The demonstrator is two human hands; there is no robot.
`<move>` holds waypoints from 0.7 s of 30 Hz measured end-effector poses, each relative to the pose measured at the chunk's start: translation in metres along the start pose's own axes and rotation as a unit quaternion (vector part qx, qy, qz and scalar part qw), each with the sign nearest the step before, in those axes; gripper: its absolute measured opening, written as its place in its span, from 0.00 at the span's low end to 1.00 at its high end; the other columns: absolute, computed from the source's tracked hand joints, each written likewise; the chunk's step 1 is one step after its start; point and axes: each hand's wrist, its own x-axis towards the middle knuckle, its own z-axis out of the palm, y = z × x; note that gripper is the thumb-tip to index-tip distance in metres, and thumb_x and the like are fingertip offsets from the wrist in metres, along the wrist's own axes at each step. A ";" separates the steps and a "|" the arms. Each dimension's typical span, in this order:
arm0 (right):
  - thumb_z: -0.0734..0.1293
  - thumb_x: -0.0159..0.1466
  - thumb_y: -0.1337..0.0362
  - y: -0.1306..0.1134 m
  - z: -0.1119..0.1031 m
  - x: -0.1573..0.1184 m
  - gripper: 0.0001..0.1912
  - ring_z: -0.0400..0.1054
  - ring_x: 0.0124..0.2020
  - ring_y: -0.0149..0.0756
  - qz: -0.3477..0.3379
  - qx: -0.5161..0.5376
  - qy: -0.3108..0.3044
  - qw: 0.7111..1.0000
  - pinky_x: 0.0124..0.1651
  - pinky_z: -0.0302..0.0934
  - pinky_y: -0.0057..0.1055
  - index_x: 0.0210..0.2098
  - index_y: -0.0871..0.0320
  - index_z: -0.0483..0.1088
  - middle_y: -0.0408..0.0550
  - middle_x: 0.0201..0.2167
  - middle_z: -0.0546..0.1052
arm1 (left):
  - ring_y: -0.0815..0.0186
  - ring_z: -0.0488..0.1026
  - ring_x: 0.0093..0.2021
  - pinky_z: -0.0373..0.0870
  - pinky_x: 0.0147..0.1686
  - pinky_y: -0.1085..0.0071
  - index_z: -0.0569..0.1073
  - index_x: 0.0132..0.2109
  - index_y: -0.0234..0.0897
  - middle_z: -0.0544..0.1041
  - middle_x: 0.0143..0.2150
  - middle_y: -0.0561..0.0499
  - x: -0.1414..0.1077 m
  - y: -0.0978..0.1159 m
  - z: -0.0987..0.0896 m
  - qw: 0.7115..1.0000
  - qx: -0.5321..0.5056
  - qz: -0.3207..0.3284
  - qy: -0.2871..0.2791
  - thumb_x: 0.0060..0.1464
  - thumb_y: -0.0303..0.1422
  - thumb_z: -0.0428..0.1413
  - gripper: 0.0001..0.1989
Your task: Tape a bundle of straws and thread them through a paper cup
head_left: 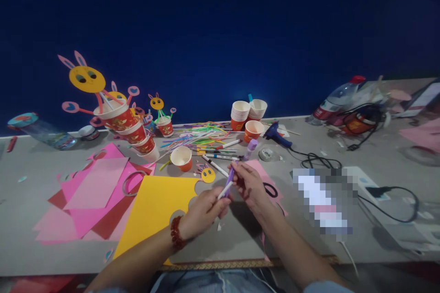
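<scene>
My left hand (206,208), with a red bead bracelet on its wrist, is closed around a white straw-like stick (225,190) and the lower part of a purple straw (231,175). The fingertips of my right hand (250,182) pinch the upper part of the purple straw. White and purple pieces cross between the two hands. Just beyond them lies a small yellow paper rabbit face (208,175) with ears. A yellow sheet (158,206) with rounded cutouts lies beside my left hand. Black-handled scissors (270,190) rest on pink paper to the right of my right hand.
Pink and red sheets (99,183) lie left, near stacked paper cups with rabbit figures (117,116). Coloured straws (206,135), markers (220,157), a purple glue stick (251,147), paper cups (240,114) and a corded blue glue gun (277,135) stand or lie beyond.
</scene>
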 end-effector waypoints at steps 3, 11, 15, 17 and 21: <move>0.80 0.46 0.52 -0.001 -0.003 0.001 0.18 0.61 0.17 0.24 -0.045 0.019 0.022 0.999 0.19 0.61 0.20 0.26 0.59 0.77 0.39 0.17 0.71 | 0.70 0.62 0.24 0.57 0.26 0.74 0.72 0.41 0.35 0.66 0.23 0.56 0.000 -0.003 0.004 0.998 0.000 -0.023 0.054 0.67 0.43 0.45 0.18; 0.79 0.46 0.50 0.002 0.003 -0.002 0.20 0.60 0.16 0.25 -0.010 0.002 0.021 1.000 0.16 0.57 0.20 0.25 0.60 0.76 0.38 0.14 0.68 | 0.71 0.59 0.22 0.56 0.26 0.74 0.70 0.35 0.36 0.63 0.21 0.58 -0.005 -0.002 0.009 0.994 0.000 -0.009 0.110 0.67 0.42 0.43 0.19; 0.79 0.47 0.50 0.001 0.001 -0.001 0.19 0.62 0.17 0.25 -0.065 -0.005 0.021 0.998 0.20 0.62 0.22 0.25 0.59 0.75 0.39 0.18 0.71 | 0.69 0.63 0.25 0.58 0.27 0.74 0.71 0.38 0.36 0.68 0.25 0.56 -0.002 -0.004 0.007 0.995 0.024 -0.024 0.094 0.65 0.43 0.48 0.16; 0.79 0.48 0.50 0.000 -0.001 0.000 0.19 0.63 0.17 0.25 -0.085 -0.011 0.023 0.996 0.20 0.62 0.22 0.25 0.59 0.75 0.40 0.19 0.72 | 0.68 0.66 0.28 0.59 0.29 0.74 0.72 0.38 0.36 0.71 0.28 0.54 -0.001 -0.005 0.005 0.994 0.056 -0.022 0.095 0.63 0.43 0.51 0.15; 0.78 0.49 0.51 -0.002 -0.002 0.000 0.18 0.62 0.17 0.25 -0.101 -0.019 0.026 0.994 0.19 0.62 0.22 0.25 0.59 0.75 0.40 0.20 0.72 | 0.68 0.66 0.27 0.59 0.29 0.74 0.73 0.37 0.36 0.71 0.26 0.54 -0.003 -0.007 0.005 0.991 0.075 -0.033 0.109 0.65 0.43 0.48 0.16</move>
